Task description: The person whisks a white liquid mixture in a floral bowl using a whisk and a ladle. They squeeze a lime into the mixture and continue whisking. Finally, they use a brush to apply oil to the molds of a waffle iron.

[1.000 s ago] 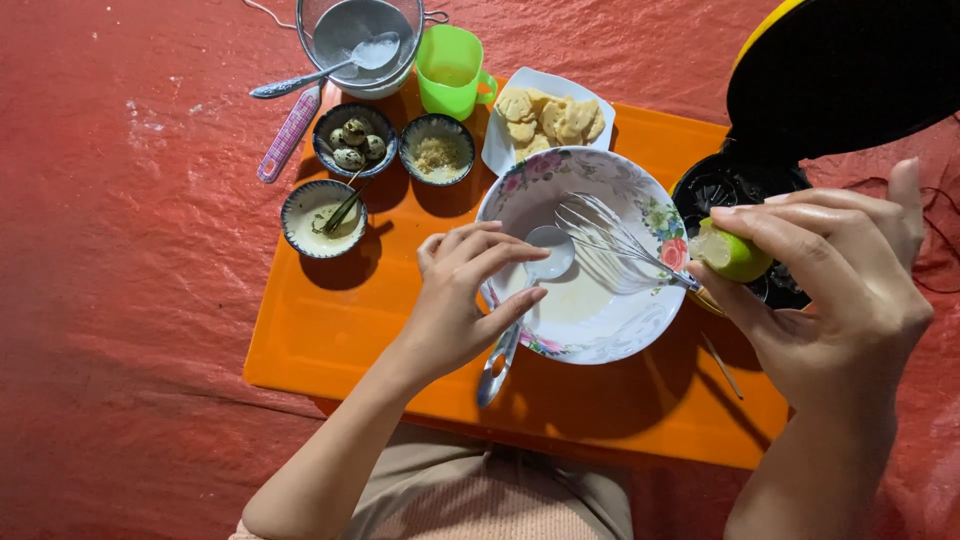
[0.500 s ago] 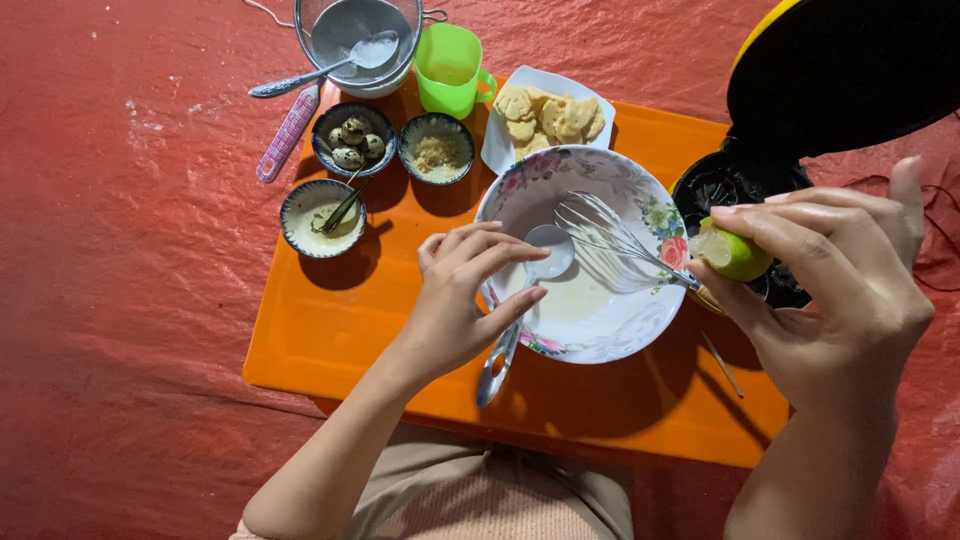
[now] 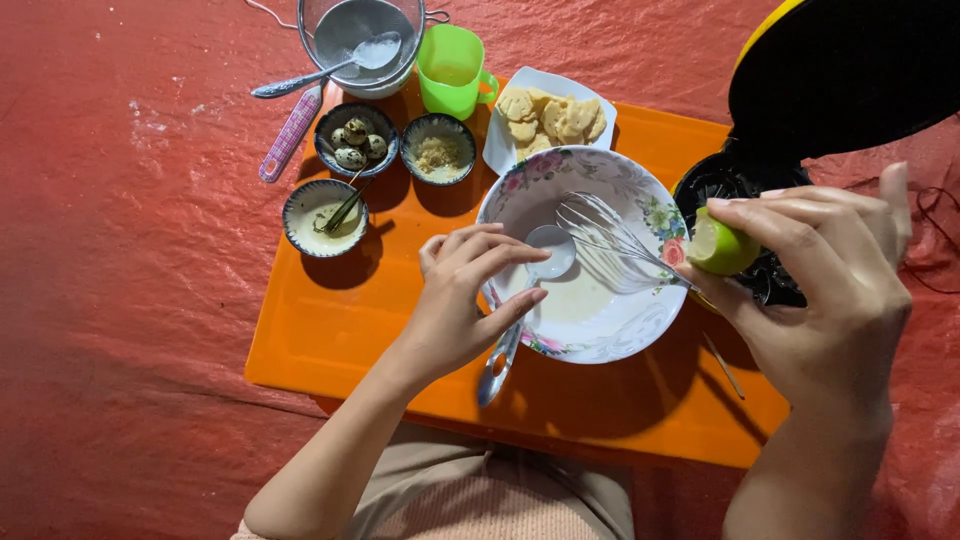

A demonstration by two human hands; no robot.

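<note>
A cut half of a green lime [image 3: 722, 246] is gripped in the right hand [image 3: 815, 285], the fingers curled closed around it and the pale cut face turned left, toward the wide white ceramic bowl with a floral rim [image 3: 640, 205]. The lime is held just beyond the bowl's right rim, above the edge of a black round appliance with a raised yellow-edged lid [image 3: 850, 80].

A long metal spoon [image 3: 520, 305] is pinched by the left hand [image 3: 460, 300] over the bowl's near-left rim. The fingers are closed loosely on the handle; the spoon's scoop lies level above the pale batter [image 3: 580, 295], and its long axis runs from the middle of the bowl down toward the near edge of the orange plastic counter [image 3: 330, 340], where the handle end juts past the bowl. So the lime lies to the right of the scoop, apart from it, with a wire whisk [image 3: 610, 245] resting in the bowl between them, its handle reaching toward the right rim. The right hand is the nearer one to the lime; the left is the nearer one to the batter.

Along the far edge of the counter three small dark-rimmed bowls, a green plastic cup [image 3: 452, 70] and a white plate of pale biscuits [image 3: 548, 115] are set, well apart from both hands.
</note>
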